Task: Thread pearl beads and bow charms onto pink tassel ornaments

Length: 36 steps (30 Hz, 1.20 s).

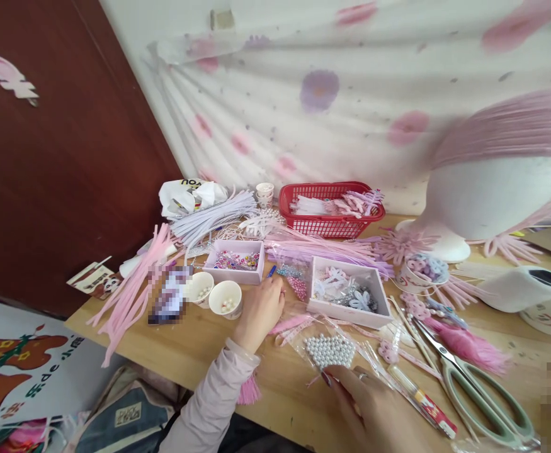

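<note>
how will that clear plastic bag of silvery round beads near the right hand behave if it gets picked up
The clear plastic bag will probably sag and change shape, since its film looks thin and creased. Its glossy surface may feel slippery. The silvery beads inside would likely roll if spilled, being round.

A pale pink long sleeve (206, 402) covers the left arm, its thin cloth creased along the forearm and drawn into a narrow cuff (243, 354) at the left grip (262, 309). On the right grip (369, 406), a slim silvery ring (363, 376) circles one finger and one nail (326, 378) looks dark. What seems black clothing (261, 434) shows below.
</note>
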{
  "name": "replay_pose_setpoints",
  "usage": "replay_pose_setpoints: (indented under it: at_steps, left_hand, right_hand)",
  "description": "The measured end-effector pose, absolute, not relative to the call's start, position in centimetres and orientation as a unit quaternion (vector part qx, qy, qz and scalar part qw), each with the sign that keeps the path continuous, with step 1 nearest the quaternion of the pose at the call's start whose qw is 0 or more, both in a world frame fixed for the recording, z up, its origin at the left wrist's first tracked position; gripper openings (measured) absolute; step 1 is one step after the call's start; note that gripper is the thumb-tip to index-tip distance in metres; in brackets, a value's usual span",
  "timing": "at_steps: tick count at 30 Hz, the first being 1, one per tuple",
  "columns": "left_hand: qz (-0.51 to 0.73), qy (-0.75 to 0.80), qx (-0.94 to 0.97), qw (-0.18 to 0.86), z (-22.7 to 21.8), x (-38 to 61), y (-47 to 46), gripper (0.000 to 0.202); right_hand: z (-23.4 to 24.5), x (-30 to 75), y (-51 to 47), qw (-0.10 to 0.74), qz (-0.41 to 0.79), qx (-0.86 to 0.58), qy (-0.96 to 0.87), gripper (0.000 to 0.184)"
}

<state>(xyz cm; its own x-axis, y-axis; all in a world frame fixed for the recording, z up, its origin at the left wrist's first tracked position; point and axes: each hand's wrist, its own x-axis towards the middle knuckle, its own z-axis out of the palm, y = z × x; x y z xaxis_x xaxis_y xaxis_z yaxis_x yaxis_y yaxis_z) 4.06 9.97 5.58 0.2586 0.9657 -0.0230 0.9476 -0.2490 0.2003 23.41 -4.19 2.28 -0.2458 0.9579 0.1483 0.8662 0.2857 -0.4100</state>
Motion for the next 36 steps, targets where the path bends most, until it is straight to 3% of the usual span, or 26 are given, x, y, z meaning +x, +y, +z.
replay_pose_setpoints:
  at_steps: [10,15,19,23,27,32,36]
  left_hand:
    - [0.139,0.605,0.779,0.094,4.6,3.1,9.9,0.025]
    - [0.197,0.581,0.784,0.097,4.9,3.2,10.2,0.023]
    - [0.283,0.563,0.774,0.061,5.3,3.1,10.1,0.023]
    - [0.407,0.493,0.768,-0.023,6.0,2.9,10.0,0.023]
    - [0.437,0.482,0.758,-0.041,7.3,2.9,9.9,0.019]
    - [0.444,0.554,0.704,0.022,9.4,2.1,9.5,0.022]
    - [0.394,0.57,0.71,0.128,9.8,1.3,9.8,0.019]
  right_hand:
    - [3.3,19.9,-5.0,0.178,0.194,-0.608,-0.749,0.027]
    - [4.8,18.8,-6.4,0.213,0.208,-0.623,-0.723,0.02]
    - [4.6,19.6,-7.4,0.236,0.181,-0.635,-0.713,0.016]
    - [4.6,21.7,-8.0,0.267,0.12,-0.663,-0.689,0.028]
    - [4.8,24.0,-8.8,0.327,0.057,-0.655,-0.678,0.029]
    - [4.1,25.9,-10.3,0.392,0.027,-0.633,-0.667,0.036]
    - [3.3,26.9,-10.5,0.419,0.004,-0.614,-0.669,0.031]
